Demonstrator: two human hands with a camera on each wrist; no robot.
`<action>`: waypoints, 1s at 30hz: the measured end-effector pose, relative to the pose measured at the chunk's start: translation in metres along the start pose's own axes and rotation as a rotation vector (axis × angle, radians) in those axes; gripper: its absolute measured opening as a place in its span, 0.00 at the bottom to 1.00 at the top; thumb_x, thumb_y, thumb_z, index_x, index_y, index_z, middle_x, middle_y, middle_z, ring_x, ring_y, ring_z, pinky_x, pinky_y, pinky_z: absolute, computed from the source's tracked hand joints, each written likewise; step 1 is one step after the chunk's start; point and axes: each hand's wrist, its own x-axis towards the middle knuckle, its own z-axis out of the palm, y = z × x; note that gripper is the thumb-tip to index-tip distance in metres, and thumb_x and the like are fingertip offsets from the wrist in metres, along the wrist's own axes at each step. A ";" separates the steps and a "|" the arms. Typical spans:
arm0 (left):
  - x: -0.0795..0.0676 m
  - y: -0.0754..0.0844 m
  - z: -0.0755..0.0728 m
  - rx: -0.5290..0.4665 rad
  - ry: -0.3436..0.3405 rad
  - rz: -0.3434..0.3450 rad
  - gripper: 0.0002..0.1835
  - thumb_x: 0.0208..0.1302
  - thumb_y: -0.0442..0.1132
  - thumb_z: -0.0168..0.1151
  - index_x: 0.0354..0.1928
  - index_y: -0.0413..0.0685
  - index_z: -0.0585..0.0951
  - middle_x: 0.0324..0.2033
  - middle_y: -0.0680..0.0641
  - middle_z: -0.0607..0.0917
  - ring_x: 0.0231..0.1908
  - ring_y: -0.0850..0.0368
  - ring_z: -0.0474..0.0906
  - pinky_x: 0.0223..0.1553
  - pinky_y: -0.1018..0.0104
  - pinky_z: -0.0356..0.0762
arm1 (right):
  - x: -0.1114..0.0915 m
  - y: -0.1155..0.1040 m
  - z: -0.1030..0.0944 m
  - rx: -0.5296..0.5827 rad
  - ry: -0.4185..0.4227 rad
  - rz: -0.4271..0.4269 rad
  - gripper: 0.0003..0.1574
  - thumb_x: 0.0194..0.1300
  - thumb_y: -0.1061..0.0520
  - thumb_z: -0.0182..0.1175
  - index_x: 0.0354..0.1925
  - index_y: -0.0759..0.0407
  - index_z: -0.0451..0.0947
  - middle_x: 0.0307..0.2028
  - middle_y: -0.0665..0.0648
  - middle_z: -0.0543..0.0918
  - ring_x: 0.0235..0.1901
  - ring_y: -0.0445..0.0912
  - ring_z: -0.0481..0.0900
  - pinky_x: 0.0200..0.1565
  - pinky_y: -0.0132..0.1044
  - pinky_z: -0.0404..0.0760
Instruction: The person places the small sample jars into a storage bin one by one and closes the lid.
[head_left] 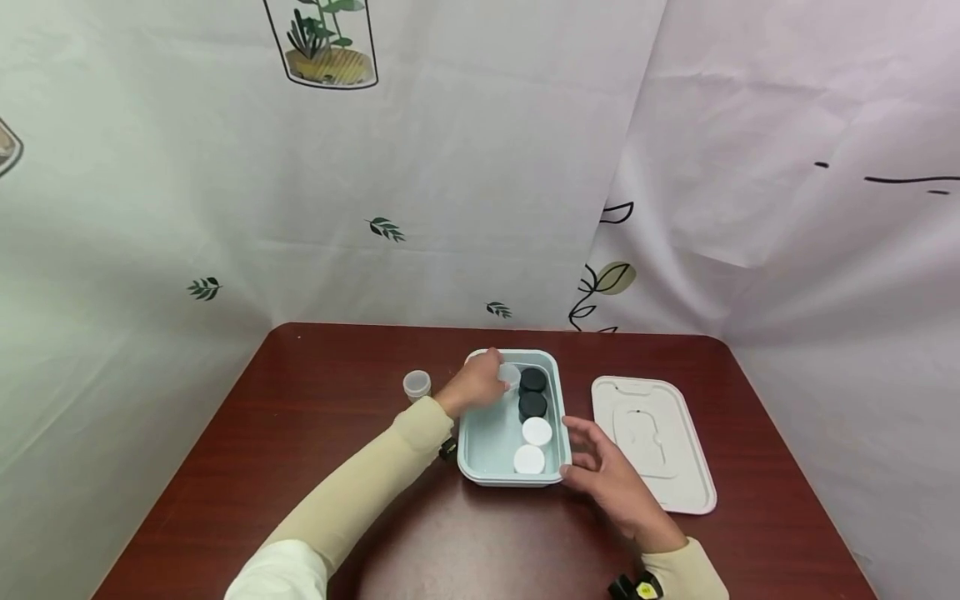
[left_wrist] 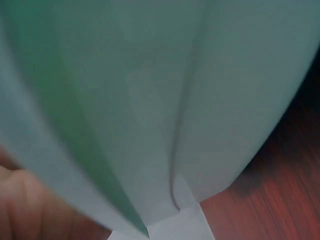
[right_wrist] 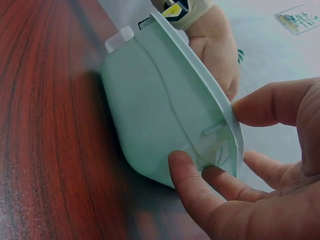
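A pale green plastic tub [head_left: 491, 442] stands on the table, with two black-lidded jars [head_left: 532, 405] and two white-lidded jars [head_left: 536, 432] in a column along its right side. My left hand [head_left: 477, 385] reaches over the far left of the tub and holds a frosted, translucent jar [head_left: 511, 376] beside the farther black lid. My right hand [head_left: 611, 487] touches the tub's near right rim and outer wall from outside. In the right wrist view its fingers [right_wrist: 187, 175] are spread and loosely bent. The left wrist view shows mostly the tub's outer wall [left_wrist: 140, 100], close up.
Left of the tub, another frosted jar [head_left: 417, 384] stands on the dark red wooden table [head_left: 322, 433]. A white rectangular lid [head_left: 648, 442] lies to the right of the tub, close to my right hand. A patterned cloth [head_left: 465, 167] hangs behind the table.
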 end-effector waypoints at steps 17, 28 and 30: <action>0.003 0.005 0.008 0.140 -0.081 0.039 0.16 0.70 0.25 0.55 0.56 0.23 0.73 0.22 0.49 0.68 0.21 0.57 0.61 0.23 0.65 0.60 | 0.001 0.004 0.000 0.003 -0.008 -0.010 0.45 0.68 0.69 0.63 0.79 0.57 0.60 0.71 0.71 0.69 0.61 0.60 0.82 0.48 0.36 0.87; -0.003 0.003 0.009 0.114 -0.043 0.061 0.15 0.72 0.27 0.56 0.56 0.25 0.72 0.27 0.46 0.73 0.24 0.55 0.66 0.25 0.64 0.65 | 0.000 0.002 0.000 0.004 -0.019 -0.016 0.46 0.68 0.68 0.63 0.79 0.59 0.58 0.71 0.72 0.68 0.61 0.59 0.82 0.49 0.36 0.86; -0.005 0.005 0.006 0.118 -0.011 0.080 0.15 0.71 0.28 0.57 0.56 0.25 0.73 0.31 0.42 0.78 0.28 0.53 0.69 0.28 0.63 0.69 | -0.001 0.001 -0.001 0.007 -0.022 -0.022 0.47 0.68 0.68 0.63 0.80 0.60 0.57 0.72 0.72 0.68 0.61 0.59 0.82 0.49 0.36 0.86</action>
